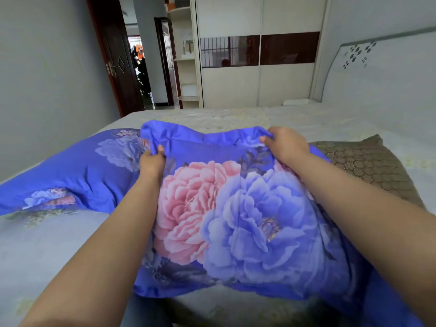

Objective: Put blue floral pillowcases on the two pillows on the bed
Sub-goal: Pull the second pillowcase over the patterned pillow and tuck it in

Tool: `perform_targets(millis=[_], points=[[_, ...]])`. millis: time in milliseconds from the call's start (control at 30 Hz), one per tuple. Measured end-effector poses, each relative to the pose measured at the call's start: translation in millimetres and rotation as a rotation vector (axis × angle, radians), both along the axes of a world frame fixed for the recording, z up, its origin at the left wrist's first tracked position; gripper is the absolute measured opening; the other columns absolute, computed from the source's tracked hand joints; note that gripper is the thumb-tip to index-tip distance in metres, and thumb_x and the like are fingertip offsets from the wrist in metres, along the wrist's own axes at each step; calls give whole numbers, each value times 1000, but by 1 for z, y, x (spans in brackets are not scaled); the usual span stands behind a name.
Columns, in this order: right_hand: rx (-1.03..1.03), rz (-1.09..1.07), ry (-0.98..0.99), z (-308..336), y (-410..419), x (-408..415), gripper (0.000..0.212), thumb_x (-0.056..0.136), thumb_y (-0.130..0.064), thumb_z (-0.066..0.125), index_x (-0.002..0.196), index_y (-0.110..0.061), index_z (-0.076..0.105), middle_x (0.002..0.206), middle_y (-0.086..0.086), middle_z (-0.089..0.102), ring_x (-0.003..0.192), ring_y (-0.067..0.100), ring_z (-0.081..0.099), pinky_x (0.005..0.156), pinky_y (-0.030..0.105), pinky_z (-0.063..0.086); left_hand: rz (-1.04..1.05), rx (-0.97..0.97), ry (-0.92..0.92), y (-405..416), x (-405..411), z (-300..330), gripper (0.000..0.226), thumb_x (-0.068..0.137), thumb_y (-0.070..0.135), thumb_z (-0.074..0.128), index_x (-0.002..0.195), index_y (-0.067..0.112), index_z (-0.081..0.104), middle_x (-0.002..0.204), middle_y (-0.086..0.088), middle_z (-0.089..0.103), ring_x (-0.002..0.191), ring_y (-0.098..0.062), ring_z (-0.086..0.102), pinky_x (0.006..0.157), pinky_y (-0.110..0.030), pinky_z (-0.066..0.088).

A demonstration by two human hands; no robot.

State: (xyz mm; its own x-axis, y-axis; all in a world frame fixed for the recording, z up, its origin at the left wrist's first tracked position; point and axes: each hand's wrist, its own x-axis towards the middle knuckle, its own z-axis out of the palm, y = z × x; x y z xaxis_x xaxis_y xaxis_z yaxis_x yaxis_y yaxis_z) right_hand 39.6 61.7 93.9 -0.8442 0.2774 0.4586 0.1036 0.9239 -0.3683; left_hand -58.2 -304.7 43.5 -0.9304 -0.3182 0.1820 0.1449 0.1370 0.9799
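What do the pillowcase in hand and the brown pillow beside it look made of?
Pillowcase: thin woven cloth, faint sheen, probably cotton or polyester; it wrinkles softly under both hands. Brown pillow: stiffer textured fabric with a glinting honeycomb pattern, maybe brocade.

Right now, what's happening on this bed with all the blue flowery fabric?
A person is handling a blue pillowcase printed with big pink and purple flowers. The left hand and right hand each pinch its far ruffled edge. A second blue floral pillowcase lies to the left, and a brown honeycomb-patterned pillow lies uncovered to the right.
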Motion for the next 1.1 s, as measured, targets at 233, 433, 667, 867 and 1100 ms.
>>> perform_targets(millis=[233, 433, 667, 867, 1100], points=[[399, 140, 850, 89, 10, 16, 36, 82, -9, 60, 116, -17, 70, 97, 17, 58, 90, 41, 55, 72, 51, 35, 285, -34, 810, 15, 43, 92, 23, 77, -10, 43, 87, 6, 56, 95, -7, 53, 89, -24, 45, 83, -35, 36], [725, 344, 162, -44, 7, 34, 36, 81, -19, 69, 116, -25, 67, 93, 4, 71, 81, 33, 72, 62, 40, 50, -192, -524, 165, -37, -9, -46, 43, 76, -8, 48, 94, 21, 75, 95, -5, 76, 91, -21, 65, 84, -36, 49], [479, 396, 267, -122, -23, 60, 28, 95, -52, 68, 95, -24, 72, 97, 1, 64, 94, 32, 63, 82, 45, 47, -220, -804, 2, -10, 22, -100, 22, 94, 44, 59, 103, 25, 66, 94, -7, 73, 90, -35, 68, 76, -41, 49], [197, 137, 62, -117, -28, 31, 52, 95, -64, 62, 127, -24, 68, 134, 8, 62, 129, 35, 55, 113, 60, 31, 115, -1132, 255, 39, 37, -92, 54, 88, 67, 66, 108, 17, 69, 100, -10, 69, 95, -37, 62, 80, -47, 45], [183, 446, 192, -124, -92, 8, 34, 101, -32, 63, 128, -12, 67, 143, 13, 63, 137, 35, 56, 114, 48, 44, -81, -604, -91, 53, 23, -98, 22, 89, 41, 75, 83, 22, 66, 92, -4, 73, 94, -33, 68, 79, -37, 52]])
